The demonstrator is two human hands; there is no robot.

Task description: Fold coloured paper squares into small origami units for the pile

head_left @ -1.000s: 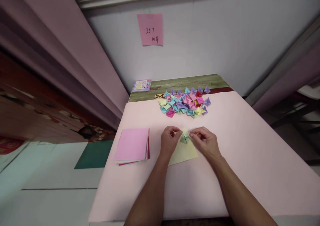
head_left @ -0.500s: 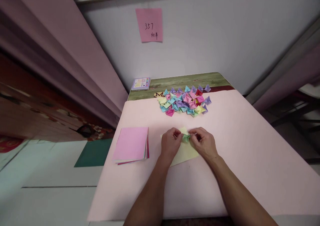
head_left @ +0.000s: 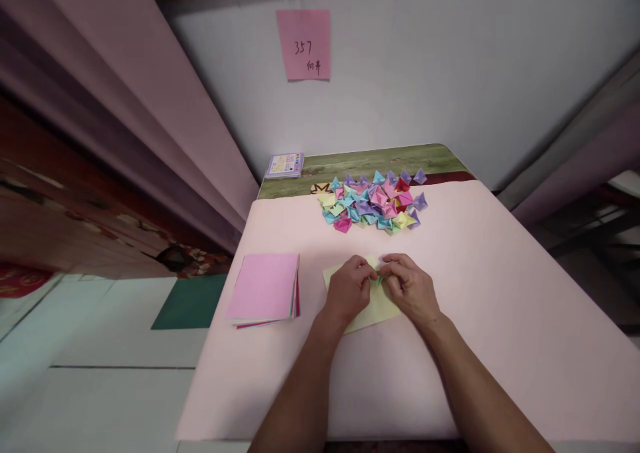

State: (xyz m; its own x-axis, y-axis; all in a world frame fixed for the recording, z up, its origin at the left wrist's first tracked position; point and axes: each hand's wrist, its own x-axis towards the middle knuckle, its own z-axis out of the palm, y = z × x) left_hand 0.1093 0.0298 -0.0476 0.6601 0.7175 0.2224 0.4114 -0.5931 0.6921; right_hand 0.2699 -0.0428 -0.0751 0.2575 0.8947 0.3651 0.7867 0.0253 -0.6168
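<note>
Between my fingertips is a small folded green paper (head_left: 379,279), mostly hidden by the fingers. My left hand (head_left: 350,287) pinches it from the left, and my right hand (head_left: 409,286) pinches it from the right. Both hands are over a pale yellow paper sheet (head_left: 373,313) that lies on the pink-covered table (head_left: 400,386). Beyond them is a heap of small folded paper boats (head_left: 370,203) in pink, purple, blue, yellow and red.
Left of my hands lies a stack of square coloured paper (head_left: 265,286), pink on top. A small pack of printed cards or booklets (head_left: 285,165) sits at the table's far left corner. A pink note (head_left: 305,45) with handwriting hangs on the wall.
My left hand has moved right, closer to my right hand, so the fingertips nearly meet and cover more of the green paper. The view has shifted slightly.
</note>
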